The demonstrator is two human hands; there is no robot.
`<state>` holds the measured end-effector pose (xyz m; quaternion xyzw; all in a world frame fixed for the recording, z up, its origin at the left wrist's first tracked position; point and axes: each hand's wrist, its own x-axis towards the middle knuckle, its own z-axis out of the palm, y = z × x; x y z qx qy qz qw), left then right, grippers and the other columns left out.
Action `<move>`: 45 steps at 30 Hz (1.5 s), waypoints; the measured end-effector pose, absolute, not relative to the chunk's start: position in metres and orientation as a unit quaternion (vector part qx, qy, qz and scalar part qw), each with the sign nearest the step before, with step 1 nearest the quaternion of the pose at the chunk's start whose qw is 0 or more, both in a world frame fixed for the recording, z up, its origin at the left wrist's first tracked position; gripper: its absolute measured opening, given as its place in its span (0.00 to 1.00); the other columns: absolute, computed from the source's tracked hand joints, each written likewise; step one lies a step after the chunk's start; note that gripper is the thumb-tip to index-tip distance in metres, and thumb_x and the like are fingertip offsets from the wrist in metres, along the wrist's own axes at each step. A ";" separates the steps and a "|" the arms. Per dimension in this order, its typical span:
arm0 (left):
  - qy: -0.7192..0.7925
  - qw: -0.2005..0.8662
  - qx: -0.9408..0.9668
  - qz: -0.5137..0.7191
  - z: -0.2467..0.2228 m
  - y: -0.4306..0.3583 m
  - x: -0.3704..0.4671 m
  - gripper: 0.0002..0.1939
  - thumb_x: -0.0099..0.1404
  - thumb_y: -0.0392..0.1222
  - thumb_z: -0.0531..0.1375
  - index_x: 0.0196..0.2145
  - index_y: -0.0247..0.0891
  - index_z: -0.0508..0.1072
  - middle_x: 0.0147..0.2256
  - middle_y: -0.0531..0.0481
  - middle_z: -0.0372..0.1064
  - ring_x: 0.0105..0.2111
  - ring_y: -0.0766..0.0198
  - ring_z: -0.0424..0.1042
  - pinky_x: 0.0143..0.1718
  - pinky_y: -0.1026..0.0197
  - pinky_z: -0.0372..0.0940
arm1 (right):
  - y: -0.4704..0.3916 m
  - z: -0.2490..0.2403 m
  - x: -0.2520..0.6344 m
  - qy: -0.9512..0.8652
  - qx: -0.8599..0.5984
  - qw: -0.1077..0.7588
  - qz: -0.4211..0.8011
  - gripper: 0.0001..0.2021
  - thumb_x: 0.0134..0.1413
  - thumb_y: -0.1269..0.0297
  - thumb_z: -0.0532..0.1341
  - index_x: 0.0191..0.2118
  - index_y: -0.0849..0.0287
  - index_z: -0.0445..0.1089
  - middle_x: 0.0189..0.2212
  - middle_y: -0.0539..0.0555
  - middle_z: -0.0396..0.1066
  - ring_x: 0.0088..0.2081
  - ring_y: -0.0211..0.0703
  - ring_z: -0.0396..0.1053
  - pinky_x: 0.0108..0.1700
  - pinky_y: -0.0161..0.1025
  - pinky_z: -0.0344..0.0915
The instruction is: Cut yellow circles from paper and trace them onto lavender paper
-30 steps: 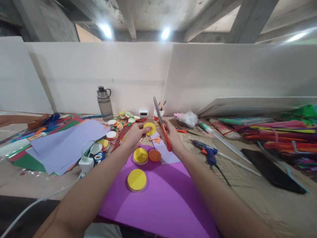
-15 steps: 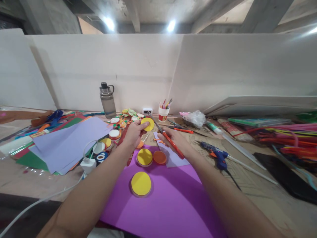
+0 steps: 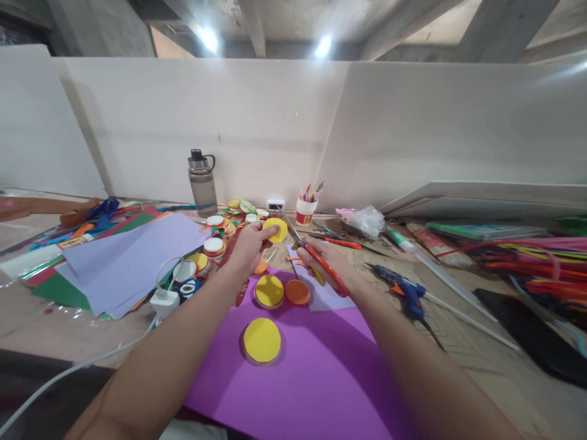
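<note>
My left hand [image 3: 251,245] pinches a round yellow disc [image 3: 276,230] by its edge, thumb on top. My right hand [image 3: 326,260] is wrapped round a pair of scissors [image 3: 329,269] with red handles, and the blades point up and left at the disc's right side. Something yellow shows below the handles, partly hidden by the fingers. Below my hands, a yellow-topped disc [image 3: 269,291] lies beside an orange disc [image 3: 298,293]. Nearer to me, a larger yellow-topped disc [image 3: 262,340] rests on the purple sheet [image 3: 302,379].
On the left lie lilac sheets [image 3: 132,256], a white plug adapter [image 3: 164,302] with a cable, and a water bottle [image 3: 202,189]. A cup of pens [image 3: 306,211] stands at the back. To the right are a blue glue gun [image 3: 403,290] and a black flat object [image 3: 527,336].
The scissors' handles have spread, and a yellow part now shows beneath them. The disc stays in my left hand. The whole view has shifted slightly.
</note>
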<state>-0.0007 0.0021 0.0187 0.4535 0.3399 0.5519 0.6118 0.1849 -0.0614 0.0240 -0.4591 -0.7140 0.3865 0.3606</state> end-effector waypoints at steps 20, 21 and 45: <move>0.356 0.600 0.460 0.549 0.023 -0.003 0.001 0.19 0.41 0.44 0.72 0.28 0.33 0.73 0.26 0.51 0.71 0.26 0.70 0.67 0.25 0.68 0.56 | -0.069 0.028 0.179 -0.699 -0.477 0.374 0.379 0.16 0.56 0.48 0.59 0.31 0.56 0.60 0.19 0.45 0.60 0.18 0.33 0.57 0.19 0.32 0.54; 0.356 0.601 0.459 0.549 0.023 -0.003 0.001 0.19 0.40 0.44 0.72 0.28 0.34 0.73 0.26 0.51 0.71 0.26 0.70 0.67 0.25 0.68 0.56 | -0.069 0.027 0.179 -0.699 -0.478 0.375 0.377 0.16 0.56 0.48 0.59 0.31 0.55 0.60 0.19 0.45 0.60 0.18 0.33 0.57 0.19 0.31 0.53; 0.367 0.598 0.460 0.544 0.021 -0.001 0.001 0.18 0.39 0.45 0.72 0.26 0.35 0.72 0.25 0.52 0.70 0.25 0.70 0.65 0.25 0.67 0.55 | -0.060 0.015 0.180 -0.701 -0.490 0.375 0.358 0.15 0.55 0.49 0.59 0.28 0.55 0.61 0.16 0.44 0.57 0.17 0.34 0.55 0.19 0.32 0.49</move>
